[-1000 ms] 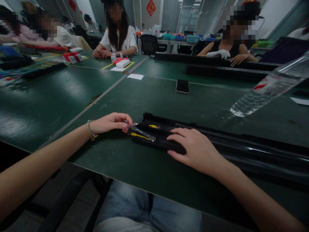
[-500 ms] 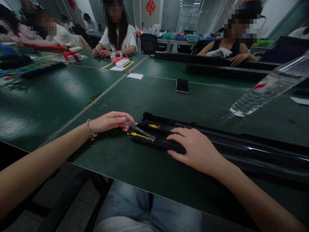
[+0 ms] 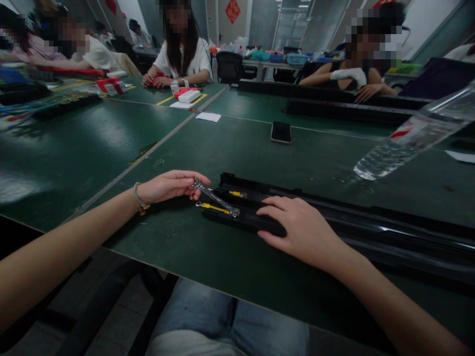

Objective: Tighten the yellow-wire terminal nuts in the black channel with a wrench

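Between the fingertips of my left hand [image 3: 174, 187] is one end of a metal combination wrench [image 3: 217, 199]. The wrench slants down to the right, its ring end over the near side of a long black channel-shaped housing [image 3: 356, 207]. Below the wrench, a yellow-sleeved cable with a ring terminal [image 3: 213, 207] sticks out past the housing's left end. A second yellow-sleeved terminal [image 3: 237, 194] lies farther back inside it. My right hand [image 3: 297, 225] rests over the housing with fingers spread and bent, and its palm side is hidden.
Beyond the housing lie a black phone [image 3: 281, 132] and a tilted water bottle [image 3: 404, 138] at the right. A white paper [image 3: 208, 117] is near the table seam. Bundled cables [image 3: 48, 109] lie at the far left. Co-workers sit across the table, near other long black housings [image 3: 334, 110].
The wrench has turned slightly, its held end rising a little with my left fingers while the ring end stays in place. My right hand has hardly moved.
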Action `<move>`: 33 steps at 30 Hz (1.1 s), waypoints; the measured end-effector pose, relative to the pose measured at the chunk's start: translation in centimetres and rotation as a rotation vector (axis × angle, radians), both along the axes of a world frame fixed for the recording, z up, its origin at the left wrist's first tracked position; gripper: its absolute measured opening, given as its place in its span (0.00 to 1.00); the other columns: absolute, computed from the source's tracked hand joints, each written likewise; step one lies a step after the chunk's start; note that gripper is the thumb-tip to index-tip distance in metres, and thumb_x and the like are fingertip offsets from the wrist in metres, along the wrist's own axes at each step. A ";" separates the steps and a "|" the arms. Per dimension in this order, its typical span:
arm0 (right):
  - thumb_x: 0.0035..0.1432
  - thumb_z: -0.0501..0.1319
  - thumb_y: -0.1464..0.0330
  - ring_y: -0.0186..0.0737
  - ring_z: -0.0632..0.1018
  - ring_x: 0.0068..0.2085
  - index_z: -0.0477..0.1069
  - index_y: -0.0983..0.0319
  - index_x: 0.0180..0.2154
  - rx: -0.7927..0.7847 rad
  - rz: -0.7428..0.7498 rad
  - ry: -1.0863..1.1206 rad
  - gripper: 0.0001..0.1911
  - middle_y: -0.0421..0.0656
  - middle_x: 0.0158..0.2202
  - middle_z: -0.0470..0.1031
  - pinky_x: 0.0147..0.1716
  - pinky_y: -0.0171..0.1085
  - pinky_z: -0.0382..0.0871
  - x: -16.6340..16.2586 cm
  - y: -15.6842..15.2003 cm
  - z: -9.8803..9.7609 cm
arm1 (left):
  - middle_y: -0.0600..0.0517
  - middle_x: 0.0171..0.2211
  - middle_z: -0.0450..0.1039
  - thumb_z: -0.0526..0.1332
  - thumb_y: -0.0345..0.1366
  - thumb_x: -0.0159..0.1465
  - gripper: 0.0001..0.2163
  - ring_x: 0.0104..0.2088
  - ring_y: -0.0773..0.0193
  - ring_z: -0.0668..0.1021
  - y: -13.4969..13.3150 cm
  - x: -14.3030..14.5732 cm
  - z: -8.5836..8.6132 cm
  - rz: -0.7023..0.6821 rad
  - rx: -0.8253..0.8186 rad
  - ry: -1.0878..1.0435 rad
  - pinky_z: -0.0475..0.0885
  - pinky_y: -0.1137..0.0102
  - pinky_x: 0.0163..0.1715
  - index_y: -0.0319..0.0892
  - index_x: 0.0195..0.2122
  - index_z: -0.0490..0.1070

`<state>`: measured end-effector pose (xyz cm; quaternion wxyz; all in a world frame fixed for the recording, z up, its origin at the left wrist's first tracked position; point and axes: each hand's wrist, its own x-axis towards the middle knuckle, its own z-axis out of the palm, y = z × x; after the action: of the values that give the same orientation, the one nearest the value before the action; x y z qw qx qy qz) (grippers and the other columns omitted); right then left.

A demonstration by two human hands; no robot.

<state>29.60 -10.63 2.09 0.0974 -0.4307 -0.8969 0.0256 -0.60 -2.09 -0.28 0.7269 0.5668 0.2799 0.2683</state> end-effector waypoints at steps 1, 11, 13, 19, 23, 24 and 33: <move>0.53 0.55 0.60 0.44 0.69 0.45 0.69 0.60 0.42 -0.001 0.000 0.000 0.16 0.45 0.46 0.69 0.41 0.44 0.61 0.0 0.0 0.0 | 0.47 0.30 0.70 0.57 0.31 0.59 0.13 0.31 0.66 0.73 0.0 0.0 0.0 -0.002 -0.003 -0.007 0.70 0.73 0.32 0.32 0.45 0.67; 0.53 0.55 0.60 0.44 0.68 0.46 0.69 0.60 0.42 -0.011 -0.007 -0.003 0.16 0.45 0.46 0.68 0.42 0.44 0.61 0.0 0.0 0.1 | 0.47 0.30 0.71 0.58 0.31 0.59 0.14 0.31 0.66 0.73 -0.1 0.1 0.0 0.008 -0.023 -0.018 0.71 0.74 0.33 0.32 0.45 0.67; 0.52 0.55 0.60 0.43 0.69 0.45 0.69 0.60 0.41 -0.006 -0.009 -0.002 0.16 0.45 0.46 0.68 0.42 0.43 0.61 0.0 0.0 0.1 | 0.47 0.30 0.71 0.58 0.31 0.59 0.14 0.31 0.66 0.73 -0.1 0.1 0.0 0.008 -0.025 -0.022 0.71 0.74 0.32 0.32 0.45 0.67; 0.52 0.55 0.60 0.44 0.69 0.45 0.69 0.60 0.41 0.005 -0.011 -0.003 0.16 0.44 0.46 0.68 0.42 0.43 0.60 0.0 0.0 -0.1 | 0.48 0.29 0.71 0.60 0.32 0.58 0.13 0.30 0.67 0.73 0.0 0.0 0.0 -0.013 -0.009 -0.028 0.70 0.76 0.32 0.33 0.43 0.69; 0.53 0.55 0.59 0.43 0.69 0.45 0.69 0.60 0.42 -0.004 -0.012 -0.007 0.17 0.44 0.46 0.68 0.42 0.43 0.60 -0.1 0.1 -0.1 | 0.49 0.28 0.71 0.62 0.33 0.57 0.11 0.29 0.68 0.74 0.1 -0.3 -0.1 -0.031 -0.005 -0.018 0.70 0.78 0.30 0.34 0.40 0.71; 0.53 0.55 0.59 0.43 0.69 0.45 0.69 0.60 0.42 -0.005 -0.013 -0.006 0.17 0.44 0.46 0.68 0.42 0.43 0.60 -0.1 0.1 -0.1 | 0.49 0.28 0.72 0.63 0.33 0.56 0.11 0.29 0.69 0.74 0.1 -0.4 -0.1 -0.038 -0.003 -0.015 0.70 0.78 0.30 0.34 0.40 0.71; 0.53 0.55 0.59 0.44 0.68 0.46 0.69 0.60 0.42 0.003 -0.005 0.001 0.17 0.45 0.47 0.68 0.42 0.43 0.61 0.0 0.0 0.0 | 0.50 0.25 0.72 0.65 0.36 0.54 0.12 0.27 0.68 0.73 0.0 -0.6 0.0 -0.115 0.075 0.018 0.69 0.77 0.28 0.35 0.36 0.71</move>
<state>29.63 -10.62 2.05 0.0984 -0.4328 -0.8958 0.0244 -1.17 -2.11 -0.29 0.7167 0.6113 0.2433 0.2313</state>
